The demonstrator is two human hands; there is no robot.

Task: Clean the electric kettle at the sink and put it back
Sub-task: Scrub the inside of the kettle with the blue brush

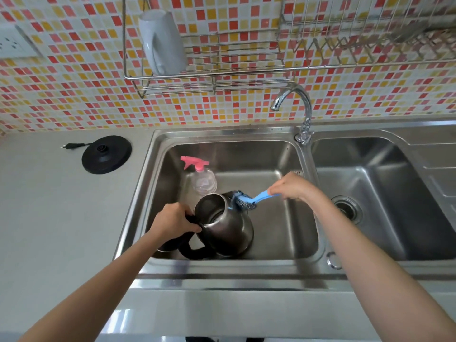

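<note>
Steel kettle (227, 229) in the left basin of the sink (246, 151), tilted, mouth up toward the camera, lid swung open below the black handle. Gripped at the top of that handle by the left hand (172, 222), fingers curled round it. Blue-handled brush (261, 196) held in the right hand (291, 186), fingers closed round the handle's end, with the scrubbing head against the kettle's far rim by the spout, outside the mouth as far as can be told.

Judged from this: about midway, at the scrubbing step. Already lifted off the base (106, 157) and brought to the sink. No water seen running from the tap (297, 101) and no suds visible, so hard to say how much scrubbing is done. Probably left: finishing the scrub, rinsing, emptying, closing the lid, setting back on the base.

Just behind the kettle, in the same basin, a clear spray bottle (203, 181) with a pink trigger. On the grey surface (49, 218) left of the sink, the base, well apart from the kettle, with its plug (72, 145) lying loose beside it, not in the socket (12, 43) on the wall. To the right, the second basin (394, 174) with its drain. Above, a wire rack (214, 79) holding an upturned white mug (161, 43), against mosaic tiles (74, 82) in red, orange and yellow.
</note>
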